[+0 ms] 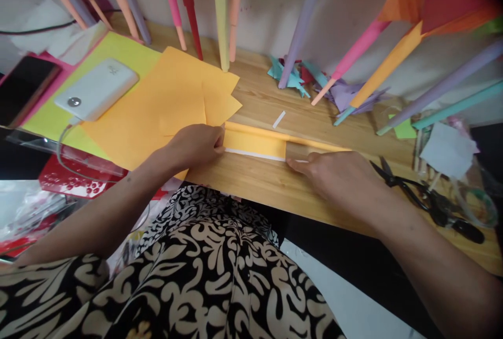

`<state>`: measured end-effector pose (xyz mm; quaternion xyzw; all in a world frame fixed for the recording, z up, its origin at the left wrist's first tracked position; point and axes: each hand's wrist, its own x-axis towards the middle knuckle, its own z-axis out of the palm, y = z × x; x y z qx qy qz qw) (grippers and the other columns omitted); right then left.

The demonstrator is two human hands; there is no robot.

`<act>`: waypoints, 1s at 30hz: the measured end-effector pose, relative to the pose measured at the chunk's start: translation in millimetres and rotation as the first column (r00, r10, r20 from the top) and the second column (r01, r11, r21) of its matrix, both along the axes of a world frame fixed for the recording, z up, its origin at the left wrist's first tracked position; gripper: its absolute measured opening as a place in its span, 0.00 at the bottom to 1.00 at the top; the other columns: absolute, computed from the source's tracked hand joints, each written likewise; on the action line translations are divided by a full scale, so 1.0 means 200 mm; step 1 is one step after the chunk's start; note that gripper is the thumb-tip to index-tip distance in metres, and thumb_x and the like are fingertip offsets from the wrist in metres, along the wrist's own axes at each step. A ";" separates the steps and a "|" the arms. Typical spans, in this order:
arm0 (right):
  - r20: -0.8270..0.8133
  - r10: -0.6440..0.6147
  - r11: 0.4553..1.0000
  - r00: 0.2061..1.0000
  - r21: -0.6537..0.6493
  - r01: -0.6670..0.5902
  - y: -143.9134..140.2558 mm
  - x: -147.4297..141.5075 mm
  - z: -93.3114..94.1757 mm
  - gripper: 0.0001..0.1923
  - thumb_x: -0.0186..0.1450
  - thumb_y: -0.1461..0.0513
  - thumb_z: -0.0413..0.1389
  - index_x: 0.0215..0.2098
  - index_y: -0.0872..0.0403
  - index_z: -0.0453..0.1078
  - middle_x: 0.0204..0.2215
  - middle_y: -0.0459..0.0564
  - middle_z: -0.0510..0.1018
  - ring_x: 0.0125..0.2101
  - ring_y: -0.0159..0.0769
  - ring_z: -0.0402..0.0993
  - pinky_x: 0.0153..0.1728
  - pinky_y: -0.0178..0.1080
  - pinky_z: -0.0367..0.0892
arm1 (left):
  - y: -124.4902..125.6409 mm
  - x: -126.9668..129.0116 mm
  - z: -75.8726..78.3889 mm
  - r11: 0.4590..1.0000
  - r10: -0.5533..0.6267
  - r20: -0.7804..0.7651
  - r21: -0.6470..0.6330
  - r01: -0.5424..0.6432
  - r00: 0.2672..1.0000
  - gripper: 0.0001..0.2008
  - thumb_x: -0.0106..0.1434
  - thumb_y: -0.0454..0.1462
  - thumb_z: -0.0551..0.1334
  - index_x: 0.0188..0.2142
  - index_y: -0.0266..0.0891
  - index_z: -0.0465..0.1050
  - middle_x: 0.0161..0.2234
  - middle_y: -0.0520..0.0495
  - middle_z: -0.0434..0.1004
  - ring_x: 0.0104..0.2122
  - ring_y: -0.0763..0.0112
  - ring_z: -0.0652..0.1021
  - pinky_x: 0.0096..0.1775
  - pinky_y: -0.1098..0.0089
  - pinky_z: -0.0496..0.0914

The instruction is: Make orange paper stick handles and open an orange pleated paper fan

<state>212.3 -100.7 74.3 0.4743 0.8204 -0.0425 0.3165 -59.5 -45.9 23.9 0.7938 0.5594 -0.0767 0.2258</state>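
Note:
A partly rolled orange-yellow paper sheet (pixel 255 142) lies on the wooden table (pixel 259 182), with a white tape strip along its near edge. My left hand (pixel 194 145) pinches the sheet's left end. My right hand (pixel 334 174) presses fingertips on the tape at the sheet's right end. A thin rolled part of the paper runs rightward behind my right hand.
A stack of orange sheets (pixel 165 103) and a white power bank (pixel 96 89) lie to the left. Black scissors (pixel 424 197) rest at the right. Rolled paper sticks (pixel 222 19) lean on the wall, with paper scraps (pixel 298 74) behind. A small tape piece (pixel 279 119) lies nearby.

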 end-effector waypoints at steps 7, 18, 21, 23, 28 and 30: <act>0.011 0.001 1.000 1.000 0.017 -0.001 -0.01 -0.02 0.01 0.22 0.71 0.70 0.48 0.58 0.49 0.73 0.34 0.54 0.82 0.34 0.46 0.80 0.24 0.40 0.45 | -0.02 -0.07 0.04 0.990 0.088 -0.018 0.108 -0.086 0.996 0.08 0.65 0.40 0.57 0.38 0.40 0.72 0.29 0.45 0.77 0.27 0.65 0.73 0.29 0.67 0.57; 0.002 0.028 0.997 1.000 0.075 -0.028 -0.03 -0.03 0.01 0.16 0.73 0.65 0.48 0.51 0.50 0.76 0.32 0.55 0.82 0.33 0.45 0.80 0.23 0.39 0.44 | -0.39 0.36 -0.11 0.761 -0.610 0.174 0.401 0.510 0.773 0.26 0.71 0.42 0.59 0.64 0.32 0.63 0.68 0.30 0.62 0.67 0.52 0.64 0.66 0.57 0.58; 0.022 0.018 0.997 1.000 0.072 -0.019 -0.04 -0.04 0.01 0.15 0.73 0.66 0.50 0.50 0.52 0.77 0.32 0.56 0.82 0.34 0.45 0.80 0.23 0.39 0.45 | -0.40 0.45 -0.14 0.768 -0.594 0.138 0.391 0.507 0.793 0.33 0.71 0.50 0.57 0.67 0.30 0.59 0.69 0.27 0.57 0.70 0.48 0.60 0.68 0.54 0.52; 0.035 0.013 0.997 0.999 0.075 -0.016 -0.04 -0.04 0.01 0.16 0.73 0.66 0.49 0.50 0.52 0.77 0.32 0.57 0.82 0.34 0.45 0.80 0.23 0.39 0.46 | -0.40 0.46 -0.14 0.779 -0.577 0.114 0.376 0.502 0.809 0.35 0.71 0.53 0.56 0.67 0.30 0.58 0.68 0.26 0.59 0.69 0.48 0.60 0.68 0.53 0.51; 0.033 0.025 0.997 0.999 0.077 -0.028 -0.03 -0.03 0.00 0.20 0.72 0.67 0.47 0.54 0.49 0.76 0.33 0.56 0.83 0.34 0.45 0.80 0.24 0.39 0.49 | -0.39 0.37 -0.16 0.778 -0.555 0.095 0.411 0.476 0.826 0.36 0.71 0.54 0.56 0.67 0.29 0.59 0.67 0.28 0.62 0.68 0.50 0.63 0.68 0.53 0.51; 0.033 0.021 0.997 0.999 0.075 -0.024 -0.03 -0.03 0.00 0.21 0.72 0.68 0.47 0.56 0.48 0.75 0.34 0.54 0.83 0.34 0.45 0.80 0.24 0.38 0.49 | -0.39 0.31 -0.18 0.778 -0.540 0.091 0.432 0.455 0.837 0.36 0.70 0.54 0.56 0.65 0.28 0.60 0.66 0.27 0.63 0.68 0.49 0.64 0.68 0.52 0.52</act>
